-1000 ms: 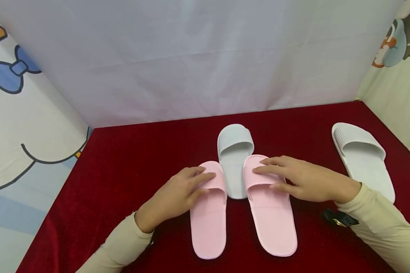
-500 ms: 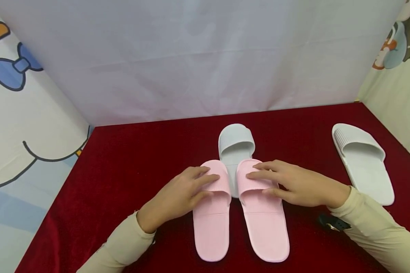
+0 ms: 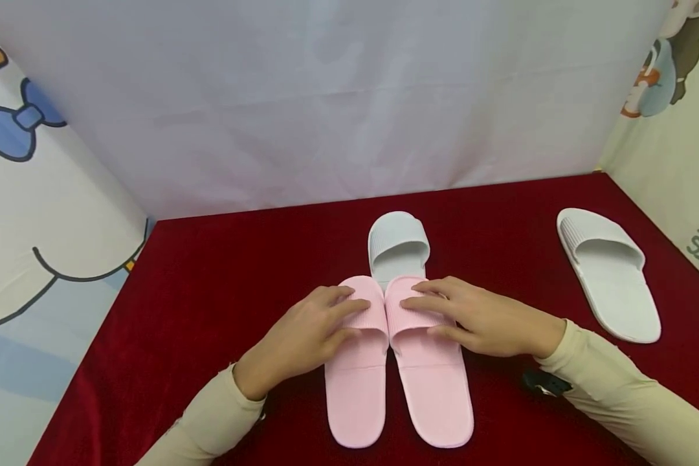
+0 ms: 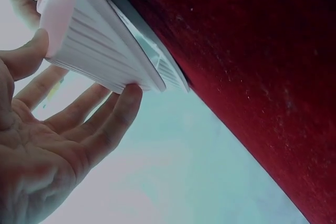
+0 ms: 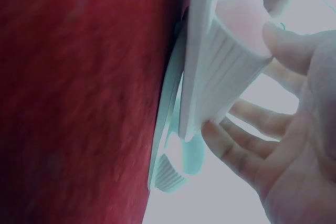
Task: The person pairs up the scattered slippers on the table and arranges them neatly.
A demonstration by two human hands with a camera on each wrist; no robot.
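Two pink slide slippers lie side by side in the head view, toes away from me. My left hand (image 3: 309,330) spans the ribbed strap of the left pink slipper (image 3: 355,401), thumb at the strap's rear edge, fingertips toward the toe. My right hand (image 3: 480,317) grips the right pink slipper (image 3: 437,408) the same way. Their toe ends meet, while the heels stand apart. In the left wrist view, thumb and fingers of my left hand (image 4: 58,145) hold the strap (image 4: 94,43). The right wrist view shows my right hand (image 5: 299,135) around the other strap (image 5: 223,72).
A white slipper (image 3: 397,239) lies just behind the pink pair, its heel part hidden under them. Another white slipper (image 3: 614,285) rests at the far right. Red cloth (image 3: 221,272) covers the table, with a white backdrop (image 3: 326,129) behind and printed panels at both sides.
My right hand has slid the right pink slipper leftward until its toe meets the left one. The left slipper has shifted only slightly. More of the middle white slipper is now covered.
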